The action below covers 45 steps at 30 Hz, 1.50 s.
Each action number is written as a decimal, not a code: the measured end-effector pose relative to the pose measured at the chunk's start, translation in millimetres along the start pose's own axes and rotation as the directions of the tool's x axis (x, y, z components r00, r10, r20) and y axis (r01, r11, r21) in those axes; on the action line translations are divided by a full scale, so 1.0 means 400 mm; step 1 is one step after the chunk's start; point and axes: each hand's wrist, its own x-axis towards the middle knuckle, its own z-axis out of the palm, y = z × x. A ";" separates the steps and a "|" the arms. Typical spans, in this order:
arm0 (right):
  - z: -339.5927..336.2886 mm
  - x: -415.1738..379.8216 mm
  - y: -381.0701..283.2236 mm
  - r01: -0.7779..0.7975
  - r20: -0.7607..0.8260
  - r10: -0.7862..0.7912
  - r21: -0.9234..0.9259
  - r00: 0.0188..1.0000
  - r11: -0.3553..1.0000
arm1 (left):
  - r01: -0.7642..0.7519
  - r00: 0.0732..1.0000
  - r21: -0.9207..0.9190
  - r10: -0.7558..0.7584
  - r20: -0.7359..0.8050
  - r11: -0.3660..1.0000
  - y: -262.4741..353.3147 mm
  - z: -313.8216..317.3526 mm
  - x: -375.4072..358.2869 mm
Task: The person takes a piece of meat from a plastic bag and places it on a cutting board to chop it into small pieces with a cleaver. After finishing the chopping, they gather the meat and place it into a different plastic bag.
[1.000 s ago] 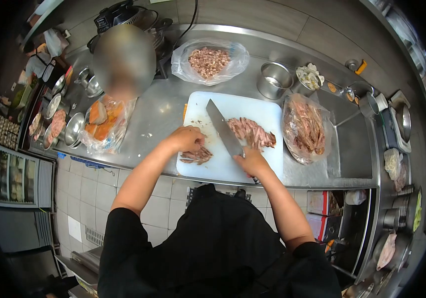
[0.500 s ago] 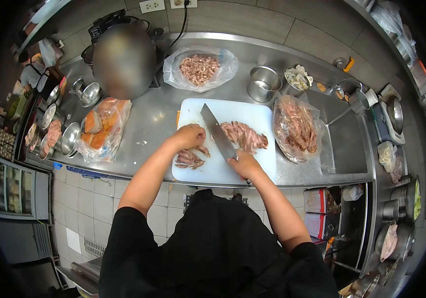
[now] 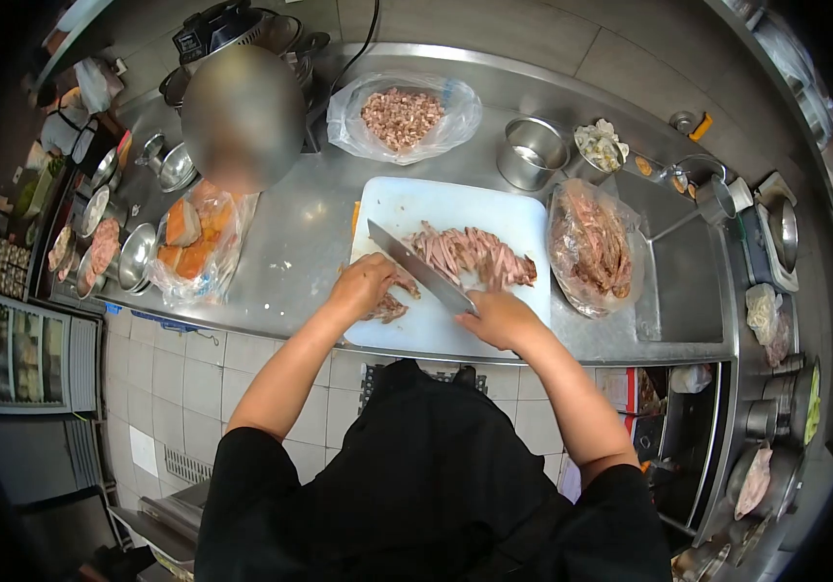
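My right hand (image 3: 500, 320) is wrapped round the handle of a wide-bladed kitchen knife (image 3: 420, 267), whose blade slants up and left across the white cutting board (image 3: 455, 201). My left hand (image 3: 362, 283) is closed, its fingers bent down on meat strips (image 3: 387, 308) at the board's left side, partly hiding them. The knife tip is just above and beside that hand. Right of the blade lies a pile of sliced meat (image 3: 479, 254).
A bag of diced meat (image 3: 402, 118) lies behind the board, a bag of large meat pieces (image 3: 591, 247) to its right. Steel pots (image 3: 533, 153) stand near the sink (image 3: 683, 291). Bagged orange-skinned blocks (image 3: 193, 238) and metal bowls (image 3: 137, 257) are leftward.
The knife has swung to a flatter slant, its tip moving left and down toward my left hand. My left hand has lowered onto the meat strips. The whole view has shifted slightly.
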 end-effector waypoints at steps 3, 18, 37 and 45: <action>-0.024 -0.002 -0.004 0.026 0.087 -0.021 -0.061 0.996 0.998 | 0.071 0.998 0.024 -0.070 -0.004 0.997 -0.013 0.002 0.003; -0.003 0.108 -0.068 -0.175 0.205 0.133 0.202 0.970 0.964 | 0.102 0.984 0.067 -0.090 -0.157 0.993 -0.029 0.038 -0.002; 0.033 0.109 -0.052 -0.046 0.109 0.024 0.201 0.994 0.979 | 0.140 0.986 0.140 -0.125 -0.106 0.980 -0.038 0.050 -0.011; -0.009 0.006 -0.002 -0.093 0.171 0.069 0.138 0.983 0.986 | 0.051 0.991 0.231 -0.020 -0.134 0.972 0.010 0.093 0.019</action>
